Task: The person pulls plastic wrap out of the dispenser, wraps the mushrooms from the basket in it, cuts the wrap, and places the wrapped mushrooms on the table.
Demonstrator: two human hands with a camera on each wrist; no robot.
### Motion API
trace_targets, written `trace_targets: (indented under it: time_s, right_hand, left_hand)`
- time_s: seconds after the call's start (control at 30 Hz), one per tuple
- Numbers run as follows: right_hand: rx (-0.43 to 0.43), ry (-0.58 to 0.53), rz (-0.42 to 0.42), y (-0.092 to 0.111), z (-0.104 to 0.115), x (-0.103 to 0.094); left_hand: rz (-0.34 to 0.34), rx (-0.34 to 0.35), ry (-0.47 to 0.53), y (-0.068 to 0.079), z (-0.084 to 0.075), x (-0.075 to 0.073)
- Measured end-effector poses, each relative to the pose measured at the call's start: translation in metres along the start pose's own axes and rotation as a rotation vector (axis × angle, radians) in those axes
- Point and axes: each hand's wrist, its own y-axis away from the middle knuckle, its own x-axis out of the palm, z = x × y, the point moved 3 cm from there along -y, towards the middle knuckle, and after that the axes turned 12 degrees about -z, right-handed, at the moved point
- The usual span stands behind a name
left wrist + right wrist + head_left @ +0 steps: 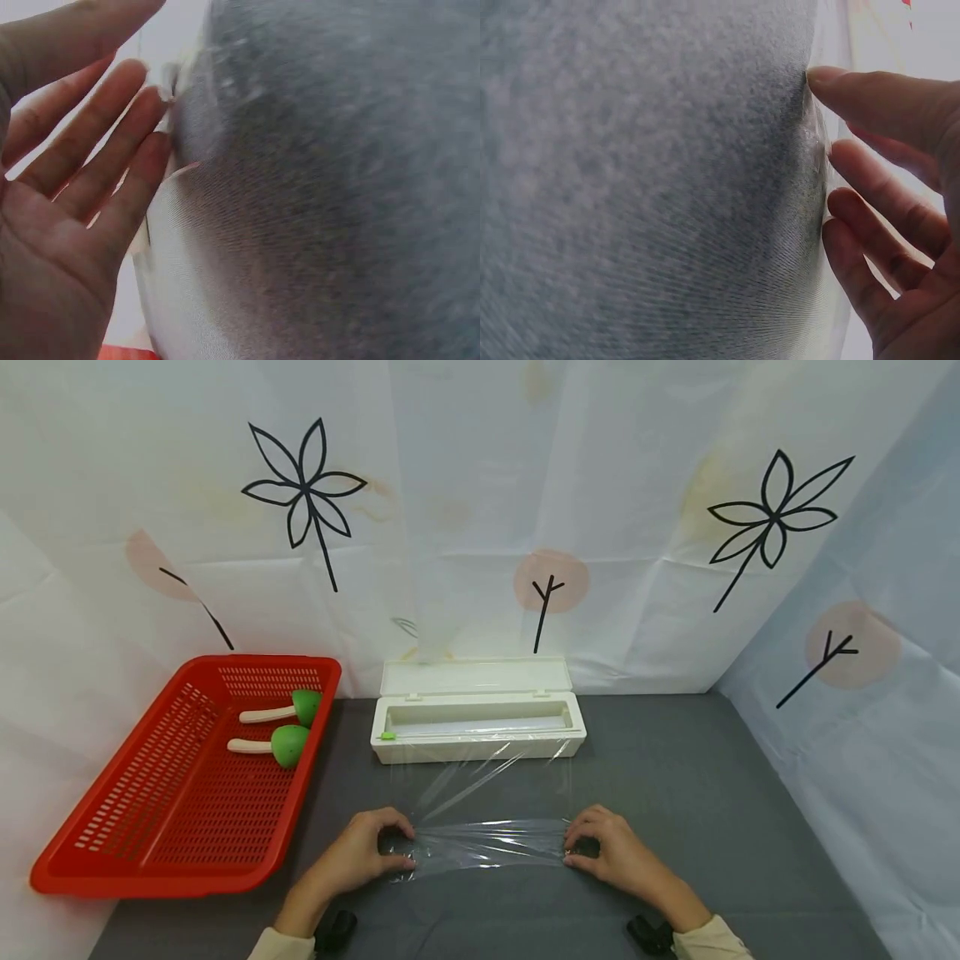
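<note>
Clear plastic wrap (pixel 491 843) stretches from a white wrap dispenser (pixel 480 748) toward me over the dark table, its near part wrinkled between the two hands. My left hand (pixel 365 849) is at the film's left edge, thumb and fingers apart in a loose curve. At the right edge, my right hand (pixel 615 852) touches the film with its fingertips, thumb apart from the fingers. The left wrist view shows the left palm (pixel 52 247) with fingers spread beside the table surface. In the right wrist view, the right fingertips (pixel 844 202) meet the film at the grey surface.
A red basket (pixel 172 881) on the left holds two toy mushroom-like pieces (pixel 288 745) with green tops and pale stems. The dispenser's lid (pixel 476 675) stands raised, with a small green slider (pixel 387 736) at its front left. Patterned white cloth (pixel 637 635) hangs behind.
</note>
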Motion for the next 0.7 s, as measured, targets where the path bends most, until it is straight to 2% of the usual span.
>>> trace_targets:
  time_s: [0.17,0.27,0.43,0.57,0.7]
  right_hand:
    - [0.028,0.020,0.001,0.002,0.001,0.001]
    - [0.054,0.023,0.010,0.002,0.002,0.000]
    - [0.090,0.060,-0.002,0.001,0.002,-0.003]
    - [0.120,0.163,-0.008,0.001,0.003,-0.004]
    - [0.177,0.260,0.032,0.004,0.002,-0.003]
  left_hand:
    - [-0.056,0.155,-0.119,0.001,-0.006,0.007]
    - [-0.074,0.212,-0.166,0.001,-0.006,0.011]
    - [-0.066,0.223,-0.197,0.000,-0.007,0.013]
    - [-0.053,0.205,-0.209,0.000,-0.008,0.013]
    - [-0.037,0.169,-0.217,0.001,-0.010,0.012]
